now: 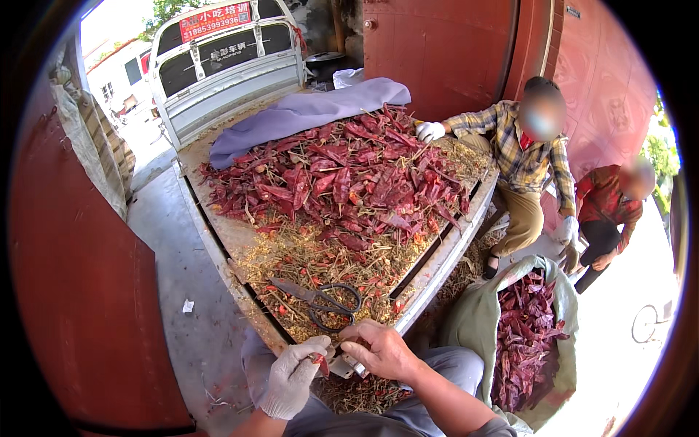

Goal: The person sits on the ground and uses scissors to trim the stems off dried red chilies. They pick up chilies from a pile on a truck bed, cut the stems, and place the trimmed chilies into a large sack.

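Observation:
My left hand [295, 377], in a pale knit glove, grips a dried red chili pepper [322, 365] near the corner of a flat cargo bed. My bare right hand [379, 349] is close beside it with bent fingers; what lies between them is hidden. Just beyond my hands, black-handled scissors [314, 297] rest on a litter of stems and yellow seeds [284, 251]. Farther back on the bed is a large heap of dried red chilies [338, 180], partly under a lavender cloth [306, 120].
At my right stands an open green sack [469, 328] filled with dried chilies [524, 349]. A person in a plaid shirt [486, 120] sits at the bed's right side, one gloved hand by the heap. Another person [603, 199] sits beyond. A red metal panel [82, 295] flanks the left.

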`<state>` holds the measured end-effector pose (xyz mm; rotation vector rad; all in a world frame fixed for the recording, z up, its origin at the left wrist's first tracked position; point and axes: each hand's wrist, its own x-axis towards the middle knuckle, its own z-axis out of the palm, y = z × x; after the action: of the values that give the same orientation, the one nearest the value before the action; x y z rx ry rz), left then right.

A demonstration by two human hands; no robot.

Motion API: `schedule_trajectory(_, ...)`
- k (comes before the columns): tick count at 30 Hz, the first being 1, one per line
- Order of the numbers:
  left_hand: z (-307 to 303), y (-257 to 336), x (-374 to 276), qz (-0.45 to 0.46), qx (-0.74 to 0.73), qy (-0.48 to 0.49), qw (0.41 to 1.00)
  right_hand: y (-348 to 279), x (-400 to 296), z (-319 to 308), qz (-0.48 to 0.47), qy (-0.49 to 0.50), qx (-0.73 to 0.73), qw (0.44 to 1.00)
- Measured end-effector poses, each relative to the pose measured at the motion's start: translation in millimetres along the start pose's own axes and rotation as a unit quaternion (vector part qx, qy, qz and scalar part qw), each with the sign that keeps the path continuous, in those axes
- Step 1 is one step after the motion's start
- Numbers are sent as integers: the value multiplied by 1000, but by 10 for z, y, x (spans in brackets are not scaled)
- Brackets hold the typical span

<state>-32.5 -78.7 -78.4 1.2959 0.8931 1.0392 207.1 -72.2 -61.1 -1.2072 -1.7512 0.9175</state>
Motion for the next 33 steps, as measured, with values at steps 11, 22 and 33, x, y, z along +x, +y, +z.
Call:
schedule_trajectory(11, -169, -57, -37, -128, -141, 59, 980, -96, 876, 204, 12, -87, -518, 851)
schedule_trajectory(22, -124, -103, 51, -129, -204, 51, 969, -178, -479, -129, 175, -54, -127, 975)
schedule_trajectory(33, 5, -62, 61, -119, -207, 53, 970, -26, -955, -65, 63, -77, -155, 983)
